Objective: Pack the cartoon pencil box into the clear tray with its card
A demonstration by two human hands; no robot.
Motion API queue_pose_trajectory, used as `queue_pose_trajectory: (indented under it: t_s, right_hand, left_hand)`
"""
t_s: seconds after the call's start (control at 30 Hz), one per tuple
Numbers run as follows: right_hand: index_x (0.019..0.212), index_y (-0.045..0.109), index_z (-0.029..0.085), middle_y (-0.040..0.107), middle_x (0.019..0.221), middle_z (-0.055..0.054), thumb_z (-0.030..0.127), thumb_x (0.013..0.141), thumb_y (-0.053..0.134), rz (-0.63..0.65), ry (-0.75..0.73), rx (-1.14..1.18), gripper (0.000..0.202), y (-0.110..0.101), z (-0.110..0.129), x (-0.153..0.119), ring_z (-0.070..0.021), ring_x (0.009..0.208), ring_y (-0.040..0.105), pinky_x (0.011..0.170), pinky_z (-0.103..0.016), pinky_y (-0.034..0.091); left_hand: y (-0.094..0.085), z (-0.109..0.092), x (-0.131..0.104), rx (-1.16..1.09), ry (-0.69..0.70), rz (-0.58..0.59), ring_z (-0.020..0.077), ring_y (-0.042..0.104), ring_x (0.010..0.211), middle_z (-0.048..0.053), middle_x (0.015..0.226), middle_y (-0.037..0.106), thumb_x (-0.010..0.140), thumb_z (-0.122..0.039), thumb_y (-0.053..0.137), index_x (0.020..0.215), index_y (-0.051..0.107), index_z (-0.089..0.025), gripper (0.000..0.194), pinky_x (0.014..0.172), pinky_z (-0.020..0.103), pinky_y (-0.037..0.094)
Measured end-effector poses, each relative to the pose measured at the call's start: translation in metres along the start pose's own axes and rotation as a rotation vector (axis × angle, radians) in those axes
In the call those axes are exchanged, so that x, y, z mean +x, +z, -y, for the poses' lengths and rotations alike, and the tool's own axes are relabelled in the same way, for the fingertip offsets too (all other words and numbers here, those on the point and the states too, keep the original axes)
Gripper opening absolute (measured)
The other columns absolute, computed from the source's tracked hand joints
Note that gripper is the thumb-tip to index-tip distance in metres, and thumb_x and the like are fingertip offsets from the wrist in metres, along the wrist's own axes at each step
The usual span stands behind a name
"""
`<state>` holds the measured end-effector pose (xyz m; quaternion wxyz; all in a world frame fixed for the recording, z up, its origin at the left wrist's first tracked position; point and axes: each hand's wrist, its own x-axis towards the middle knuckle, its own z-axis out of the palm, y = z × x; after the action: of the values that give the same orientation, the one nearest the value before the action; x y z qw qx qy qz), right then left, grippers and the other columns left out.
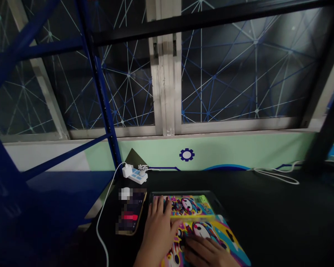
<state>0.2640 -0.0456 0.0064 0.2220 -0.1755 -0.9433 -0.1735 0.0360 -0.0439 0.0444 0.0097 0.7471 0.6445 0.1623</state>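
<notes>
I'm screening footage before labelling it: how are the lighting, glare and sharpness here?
Head view: dim overall, with the blue rack at left sinking into shadow; head view: pale haze on the right window pane, perhaps a reflection; head view: blocky pixels hide parts of the phone; head view: the right hand looks more shaded and softer than the left hand.

Hands counted: two, left hand (pixel 158 225) and right hand (pixel 207 251). Cartoon-printed panels: two, upper panel (pixel 187 205) and lower panel (pixel 229 239). Phone (pixel 131 214): one. Power strip (pixel 137 177): one. Painted gear (pixel 187 155): one. Table (pixel 267 218): one.
</notes>
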Motion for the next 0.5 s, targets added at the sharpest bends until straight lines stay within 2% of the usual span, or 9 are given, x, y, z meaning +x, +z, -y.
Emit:
queue_pose_trajectory:
  t_s: [0.07, 0.13, 0.23, 0.33, 0.43, 0.5]
  right_hand:
    - [0.132, 0.065, 0.029, 0.076, 0.125, -0.003, 0.043, 0.099, 0.059, -0.009, 0.023, 0.05, 0.037, 0.011, 0.0, 0.0, -0.0223, 0.107, 0.074, 0.086, -0.028, 0.058]
    - [0.134, 0.064, 0.029, 0.075, 0.126, -0.004, 0.048, 0.098, 0.06, 0.01, 0.04, 0.11, 0.042, 0.012, 0.002, 0.002, -0.0229, 0.106, 0.073, 0.087, -0.029, 0.057]
    - [0.134, 0.063, 0.03, 0.074, 0.127, -0.004, 0.047, 0.094, 0.066, 0.114, 0.107, 0.201, 0.044, -0.004, 0.006, 0.011, -0.0232, 0.106, 0.072, 0.091, -0.031, 0.056]
    - [0.128, 0.067, 0.031, 0.072, 0.128, -0.003, 0.041, 0.092, 0.069, 0.233, 0.169, 0.301, 0.037, -0.025, 0.002, 0.023, -0.023, 0.106, 0.07, 0.093, -0.033, 0.055]
    - [0.118, 0.071, 0.029, 0.071, 0.127, -0.005, 0.033, 0.099, 0.058, 0.233, 0.283, 0.335, 0.023, -0.033, -0.025, 0.031, -0.0241, 0.11, 0.068, 0.096, -0.038, 0.053]
    - [0.116, 0.072, 0.027, 0.069, 0.125, -0.009, 0.03, 0.102, 0.049, 0.194, 0.419, 0.309, 0.027, -0.031, -0.055, 0.035, -0.0258, 0.112, 0.065, 0.096, -0.043, 0.051]
  left_hand:
    - [0.0, 0.002, 0.003, 0.003, -0.006, 0.024, 0.0392, 0.035, 0.15, 0.016, 0.161, 0.041, 0.097, -0.053, 0.052, 0.153, 0.046, -0.021, 0.065, 0.12, 0.058, 0.035]
    - [0.0, 0.003, 0.007, 0.01, -0.008, 0.037, 0.039, 0.032, 0.151, 0.016, 0.163, 0.038, 0.098, -0.052, 0.05, 0.154, 0.044, -0.02, 0.065, 0.121, 0.058, 0.032]
    - [0.0, 0.004, 0.012, 0.031, -0.016, 0.041, 0.0387, 0.03, 0.152, 0.017, 0.163, 0.037, 0.099, -0.053, 0.046, 0.155, 0.042, -0.019, 0.066, 0.122, 0.059, 0.03]
    - [0.0, 0.005, 0.016, 0.051, -0.025, 0.055, 0.0388, 0.031, 0.152, 0.018, 0.163, 0.037, 0.1, -0.054, 0.044, 0.155, 0.042, -0.018, 0.065, 0.122, 0.059, 0.031]
    - [0.001, 0.007, 0.016, 0.054, -0.016, 0.055, 0.0391, 0.031, 0.152, 0.018, 0.163, 0.037, 0.1, -0.053, 0.046, 0.155, 0.041, -0.018, 0.065, 0.121, 0.06, 0.031]
    - [0.003, 0.011, 0.015, 0.037, 0.006, 0.039, 0.0386, 0.029, 0.152, 0.017, 0.164, 0.035, 0.1, -0.053, 0.046, 0.155, 0.041, -0.018, 0.065, 0.121, 0.06, 0.031]
